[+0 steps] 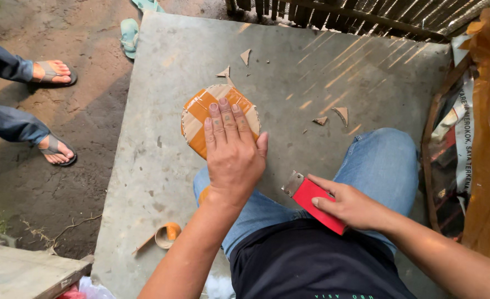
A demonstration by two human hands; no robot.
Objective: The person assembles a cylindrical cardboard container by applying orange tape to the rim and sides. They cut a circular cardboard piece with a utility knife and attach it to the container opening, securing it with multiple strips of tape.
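Note:
My left hand (231, 149) lies flat, fingers together, on a round cardboard disc (200, 113) wrapped in orange tape, pressing it onto the grey slab (162, 166). My right hand (353, 207) grips a red-handled cutter (314, 202) with a short metal blade pointing up-left, held above my right thigh, apart from the disc. I sit on the slab with both blue-jeaned knees (380, 160) bent in front of me.
Small cardboard scraps (333, 116) lie scattered on the slab. A roll of orange tape (166, 235) rests near the slab's left front. Another person's feet in sandals (54, 72) stand on the dirt at left. Plastic sheeting and a basket rim (433, 160) crowd the right edge.

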